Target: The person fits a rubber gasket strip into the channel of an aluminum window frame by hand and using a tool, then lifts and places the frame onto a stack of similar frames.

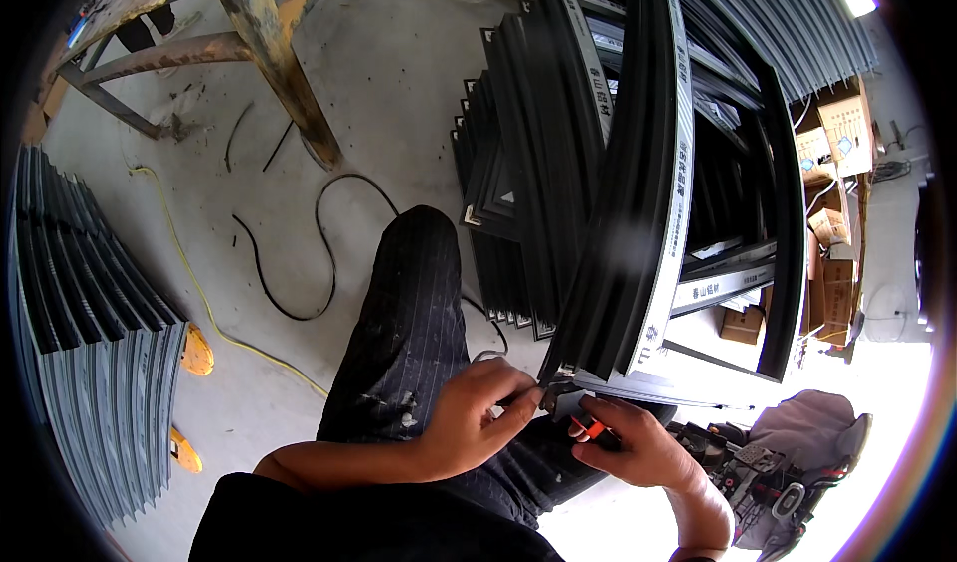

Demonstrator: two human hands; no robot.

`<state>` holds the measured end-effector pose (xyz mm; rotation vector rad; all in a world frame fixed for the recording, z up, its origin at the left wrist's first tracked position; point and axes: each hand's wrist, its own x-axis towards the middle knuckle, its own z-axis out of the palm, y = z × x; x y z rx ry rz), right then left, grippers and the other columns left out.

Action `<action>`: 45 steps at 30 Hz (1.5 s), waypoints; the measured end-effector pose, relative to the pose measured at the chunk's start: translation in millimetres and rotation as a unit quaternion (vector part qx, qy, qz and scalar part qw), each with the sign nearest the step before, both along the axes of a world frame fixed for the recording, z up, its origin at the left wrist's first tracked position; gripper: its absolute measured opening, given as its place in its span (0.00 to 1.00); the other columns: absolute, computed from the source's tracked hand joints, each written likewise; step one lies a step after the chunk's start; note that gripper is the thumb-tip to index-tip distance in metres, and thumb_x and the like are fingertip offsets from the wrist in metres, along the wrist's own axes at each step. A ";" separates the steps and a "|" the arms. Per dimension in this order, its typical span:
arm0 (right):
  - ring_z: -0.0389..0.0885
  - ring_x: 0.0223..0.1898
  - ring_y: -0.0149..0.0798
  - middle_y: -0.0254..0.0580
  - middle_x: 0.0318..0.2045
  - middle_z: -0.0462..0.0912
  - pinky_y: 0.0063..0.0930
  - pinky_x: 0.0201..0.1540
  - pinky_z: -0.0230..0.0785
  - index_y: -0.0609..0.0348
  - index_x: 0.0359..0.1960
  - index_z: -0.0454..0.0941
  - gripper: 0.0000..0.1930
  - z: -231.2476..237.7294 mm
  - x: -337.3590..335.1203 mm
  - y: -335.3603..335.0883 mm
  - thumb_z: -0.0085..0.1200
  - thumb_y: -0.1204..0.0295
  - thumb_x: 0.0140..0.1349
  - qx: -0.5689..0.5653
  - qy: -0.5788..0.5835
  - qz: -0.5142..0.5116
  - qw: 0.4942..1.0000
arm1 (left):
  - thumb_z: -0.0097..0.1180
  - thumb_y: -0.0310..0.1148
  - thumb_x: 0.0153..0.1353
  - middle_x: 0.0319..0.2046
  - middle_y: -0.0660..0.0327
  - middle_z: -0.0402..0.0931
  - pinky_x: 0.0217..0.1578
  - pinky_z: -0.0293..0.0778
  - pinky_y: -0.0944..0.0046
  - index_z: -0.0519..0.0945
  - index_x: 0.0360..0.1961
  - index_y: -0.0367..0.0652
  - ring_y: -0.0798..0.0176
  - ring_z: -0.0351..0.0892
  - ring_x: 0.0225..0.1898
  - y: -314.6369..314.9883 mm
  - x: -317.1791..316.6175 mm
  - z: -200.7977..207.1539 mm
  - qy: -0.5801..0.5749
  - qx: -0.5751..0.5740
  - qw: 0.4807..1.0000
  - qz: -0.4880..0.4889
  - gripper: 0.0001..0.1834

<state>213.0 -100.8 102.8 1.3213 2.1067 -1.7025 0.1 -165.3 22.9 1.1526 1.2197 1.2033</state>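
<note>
2 hands [477, 414] at dark frame [616, 253], orange tool [591, 428] in right

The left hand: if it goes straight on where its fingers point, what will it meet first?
Most likely the lower corner of the dark frame; the left hand looks very close to it, though depth is unclear.

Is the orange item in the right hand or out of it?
In: the orange item shows, partly covered, between thumb and fingers of the right hand, near the lower end of the dark frame.
</note>
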 end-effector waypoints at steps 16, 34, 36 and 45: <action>0.81 0.35 0.47 0.52 0.33 0.80 0.31 0.41 0.71 0.63 0.54 0.73 0.25 8.2 -8.5 3.2 0.61 0.72 0.53 0.049 -0.030 0.024 0.998 | 0.58 0.29 0.58 0.21 0.59 0.72 0.26 0.66 0.59 0.77 0.27 0.39 0.58 0.72 0.24 8.4 -8.6 -6.0 0.101 0.095 0.990 -0.027 0.06; 0.80 0.34 0.40 0.49 0.31 0.81 0.28 0.40 0.71 0.66 0.53 0.73 0.24 11.6 -16.2 3.6 0.61 0.72 0.53 0.014 -0.044 0.002 0.999 | 0.60 0.28 0.54 0.20 0.60 0.72 0.26 0.67 0.59 0.76 0.25 0.39 0.57 0.73 0.24 13.1 -14.7 -2.5 0.174 0.142 0.974 -0.021 0.06; 0.81 0.34 0.41 0.49 0.32 0.81 0.29 0.40 0.71 0.66 0.53 0.73 0.24 9.8 -14.0 2.5 0.61 0.72 0.53 0.018 -0.038 0.001 0.999 | 0.59 0.29 0.55 0.20 0.60 0.70 0.27 0.66 0.58 0.76 0.25 0.39 0.57 0.72 0.24 11.9 -12.2 -1.9 0.174 0.139 0.975 -0.016 0.06; 0.81 0.33 0.48 0.50 0.33 0.81 0.31 0.37 0.72 0.63 0.50 0.75 0.21 2.7 -10.8 -0.5 0.60 0.73 0.52 0.088 -0.016 0.009 0.996 | 0.59 0.29 0.55 0.20 0.58 0.70 0.27 0.66 0.57 0.75 0.25 0.39 0.54 0.72 0.23 11.2 -9.4 -2.4 0.156 0.120 0.980 -0.025 0.06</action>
